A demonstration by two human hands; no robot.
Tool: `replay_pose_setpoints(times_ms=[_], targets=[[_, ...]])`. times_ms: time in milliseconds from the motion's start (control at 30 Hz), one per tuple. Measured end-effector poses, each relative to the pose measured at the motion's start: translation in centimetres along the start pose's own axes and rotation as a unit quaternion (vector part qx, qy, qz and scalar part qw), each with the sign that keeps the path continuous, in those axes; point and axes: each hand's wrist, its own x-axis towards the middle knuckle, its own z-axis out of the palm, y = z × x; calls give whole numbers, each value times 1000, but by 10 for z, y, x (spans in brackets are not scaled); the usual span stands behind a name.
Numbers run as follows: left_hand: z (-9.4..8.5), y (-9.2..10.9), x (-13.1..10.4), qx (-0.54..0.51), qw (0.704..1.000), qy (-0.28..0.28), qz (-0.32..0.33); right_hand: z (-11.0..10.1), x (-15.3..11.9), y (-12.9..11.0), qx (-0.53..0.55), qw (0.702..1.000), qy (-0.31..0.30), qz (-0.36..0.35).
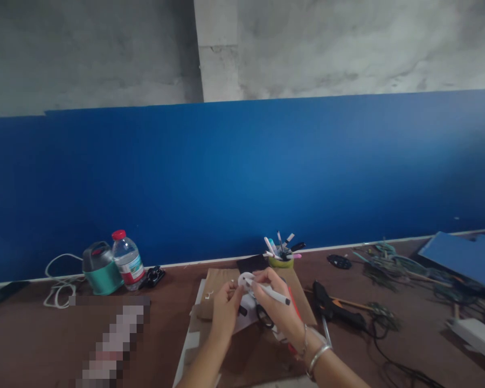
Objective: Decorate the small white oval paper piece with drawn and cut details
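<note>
Between the fingertips of my left hand [226, 306] is a small white round piece [246, 280] with a dark mark on it. My right hand [278, 302] grips a white marker pen [272, 293], its tip at the round piece and its black end towards me. Below the left fingers shows a small black thing [242, 311], possibly a pen cap. Under both hands lie brown cardboard [218, 280] and white paper [244, 320]. A pair of scissors [264, 317] is partly hidden beneath my right hand.
A green pen holder [282, 262] with several pens stands behind my hands. To the right lie a black glue gun [337, 310], tangled cords [388, 264] and a white power strip [479, 339]. At left are a water bottle [128, 261] and a teal container [103, 277].
</note>
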Motion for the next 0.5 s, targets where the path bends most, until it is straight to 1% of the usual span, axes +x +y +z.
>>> replay_pose_setpoints(times_ms=[167, 333, 500], targets=[[1, 1, -1, 5, 1000, 1, 2, -1, 0, -1, 1, 1000, -10, -1], [2, 5, -2, 12, 1000, 9, -4, 0, 0, 0, -4, 1000, -11, 10], [1, 3, -2, 9, 1000, 7, -6, 0, 0, -1, 3, 1000, -3, 5]])
